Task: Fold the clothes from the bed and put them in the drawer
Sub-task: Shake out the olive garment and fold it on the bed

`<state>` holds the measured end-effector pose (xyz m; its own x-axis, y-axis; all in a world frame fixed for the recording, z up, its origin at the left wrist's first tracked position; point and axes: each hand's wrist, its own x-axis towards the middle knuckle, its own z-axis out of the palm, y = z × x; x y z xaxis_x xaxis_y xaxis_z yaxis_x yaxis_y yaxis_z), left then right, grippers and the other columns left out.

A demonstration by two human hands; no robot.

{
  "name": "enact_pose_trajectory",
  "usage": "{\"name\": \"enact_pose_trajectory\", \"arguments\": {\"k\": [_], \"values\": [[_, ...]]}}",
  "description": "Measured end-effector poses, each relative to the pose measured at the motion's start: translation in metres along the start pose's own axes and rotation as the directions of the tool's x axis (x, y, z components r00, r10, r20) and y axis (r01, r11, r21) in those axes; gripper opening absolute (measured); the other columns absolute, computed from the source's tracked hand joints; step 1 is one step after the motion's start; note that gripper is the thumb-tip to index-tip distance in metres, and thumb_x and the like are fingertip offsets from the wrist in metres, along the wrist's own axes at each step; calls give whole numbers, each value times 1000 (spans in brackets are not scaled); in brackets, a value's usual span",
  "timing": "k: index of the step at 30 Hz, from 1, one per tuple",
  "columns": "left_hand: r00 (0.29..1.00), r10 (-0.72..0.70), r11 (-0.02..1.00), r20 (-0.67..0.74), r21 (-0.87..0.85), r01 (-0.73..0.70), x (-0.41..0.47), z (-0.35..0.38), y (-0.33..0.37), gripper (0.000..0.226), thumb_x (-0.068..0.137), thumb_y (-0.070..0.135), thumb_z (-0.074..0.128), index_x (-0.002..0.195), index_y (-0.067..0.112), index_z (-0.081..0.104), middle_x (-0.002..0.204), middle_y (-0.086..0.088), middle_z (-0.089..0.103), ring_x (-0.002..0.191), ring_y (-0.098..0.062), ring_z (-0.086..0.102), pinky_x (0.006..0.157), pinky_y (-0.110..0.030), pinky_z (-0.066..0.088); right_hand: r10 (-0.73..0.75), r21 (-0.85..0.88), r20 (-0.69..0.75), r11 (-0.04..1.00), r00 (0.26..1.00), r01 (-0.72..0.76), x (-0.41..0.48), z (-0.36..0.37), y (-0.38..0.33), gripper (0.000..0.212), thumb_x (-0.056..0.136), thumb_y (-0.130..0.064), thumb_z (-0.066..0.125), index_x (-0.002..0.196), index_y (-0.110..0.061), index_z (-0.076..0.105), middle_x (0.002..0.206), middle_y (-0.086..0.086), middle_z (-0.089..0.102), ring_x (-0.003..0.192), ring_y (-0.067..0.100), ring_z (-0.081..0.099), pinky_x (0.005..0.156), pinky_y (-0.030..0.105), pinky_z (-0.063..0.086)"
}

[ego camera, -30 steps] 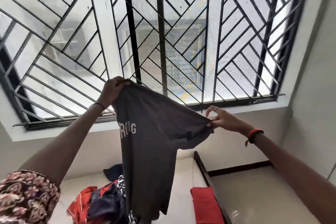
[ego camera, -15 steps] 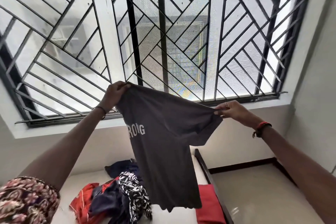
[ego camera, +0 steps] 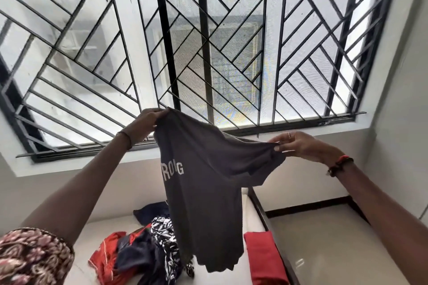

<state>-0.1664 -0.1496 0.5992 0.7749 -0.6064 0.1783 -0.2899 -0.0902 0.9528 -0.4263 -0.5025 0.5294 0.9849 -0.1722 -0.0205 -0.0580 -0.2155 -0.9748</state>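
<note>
- Head view: a soft, limp grey T-shirt (ego camera: 208,183) is held up, pinched by left hand (ego camera: 144,122) and right hand (ego camera: 298,146) fingers.
- Crumpled clothes (ego camera: 143,254) are heaped on the smooth white bed (ego camera: 92,233).

Clothes pile (ego camera: 143,254) on bed (ego camera: 92,227) — folded garment (ego camera: 264,259) right.

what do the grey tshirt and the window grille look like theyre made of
Grey t-shirt: looks like a thin, soft knit, probably cotton or a blend. It has a matte surface, drapes limply between the left hand and right hand, and carries white printed letters.

Window grille: seems to be metal bars painted black. They are thin, straight and rigid, with a slight sheen.
</note>
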Motion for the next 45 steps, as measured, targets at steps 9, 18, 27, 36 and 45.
{"name": "enact_pose_trajectory", "arguments": {"k": [9,18,27,36,45], "values": [[812,-215,972,542,38,232,6,-25,-10,75,69,31,82,126,-8,52,118,-15,60,97,-15,62,83,-22,54,307,-274,301,935,903,-227,2,-3,12,34,73,-2,74,105,6,68,98,15,70,89,18,65,85,27,52],[908,-401,797,125,536,278,45,27,-79,14,90,20,63,102,14,67,90,-1,62,86,-11,54,71,-22,44,355,-369,-328,805,875,-465,77,57,94,20,80,13,58,69,-3,63,43,0,48,24,1,39,29,13,31],[955,12,870,-295,475,136,112,47,-97,27,86,22,66,106,3,70,102,-14,71,98,-26,64,76,-29,46,392,677,-479,734,785,47,173,47,101,32,92,16,22,87,-4,46,63,13,67,48,18,67,49,33,57],[916,256,906,-309,407,-116,81,47,-110,14,84,11,65,95,2,69,81,-2,64,72,-9,58,64,-5,43,252,685,-641,614,725,392,180,28,83,37,91,15,26,82,-10,52,68,3,72,64,16,70,62,32,59],[986,50,844,159,521,-127,-95,80,-316,13,75,18,64,79,7,58,81,-3,57,74,-7,51,72,-24,45,480,672,-620,733,621,104,77,125,272,36,94,12,32,80,-13,53,58,-7,65,52,2,62,52,15,51]]}}
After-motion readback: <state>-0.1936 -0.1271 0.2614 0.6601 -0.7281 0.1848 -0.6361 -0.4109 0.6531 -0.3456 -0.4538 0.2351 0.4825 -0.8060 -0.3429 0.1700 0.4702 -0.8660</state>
